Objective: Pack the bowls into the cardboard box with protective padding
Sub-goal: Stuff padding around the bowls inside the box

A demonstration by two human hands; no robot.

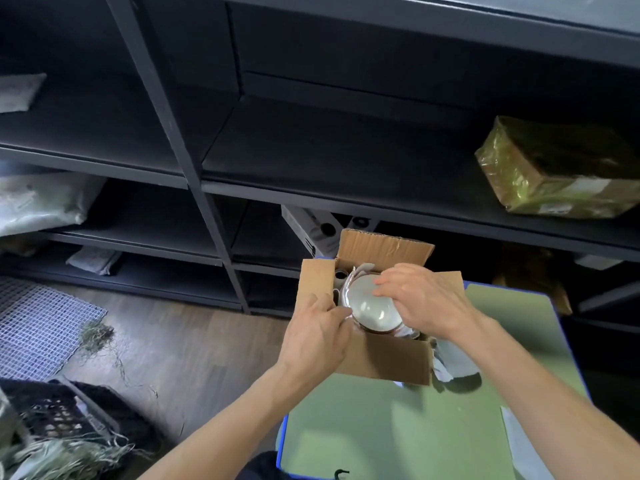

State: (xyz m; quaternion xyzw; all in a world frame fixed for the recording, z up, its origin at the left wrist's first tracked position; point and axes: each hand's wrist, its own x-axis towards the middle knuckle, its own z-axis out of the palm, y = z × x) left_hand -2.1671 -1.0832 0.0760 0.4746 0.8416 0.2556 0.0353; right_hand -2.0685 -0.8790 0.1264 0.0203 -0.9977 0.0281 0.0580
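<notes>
Counter (398,427): one, green top, blue edge; carries the cardboard box (391,362) at its far end.
Left hand (311,337): fingers curled, pinching paper padding (362,270) at the left rim of the bowl (370,306).
Right hand (426,299): fingers nearly straight, close together, resting on the bowl.
Cardboard box: one, flaps open.
Bowl: one pale, upside down, inside the box; any beneath cannot be counted.
Parcel (554,171): one, film-wrapped, on the shelf (346,161) behind.

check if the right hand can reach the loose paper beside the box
Probably yes: the loose paper lies uncovered on the table by the box, close to the right hand, which rests on the bowl.
</notes>
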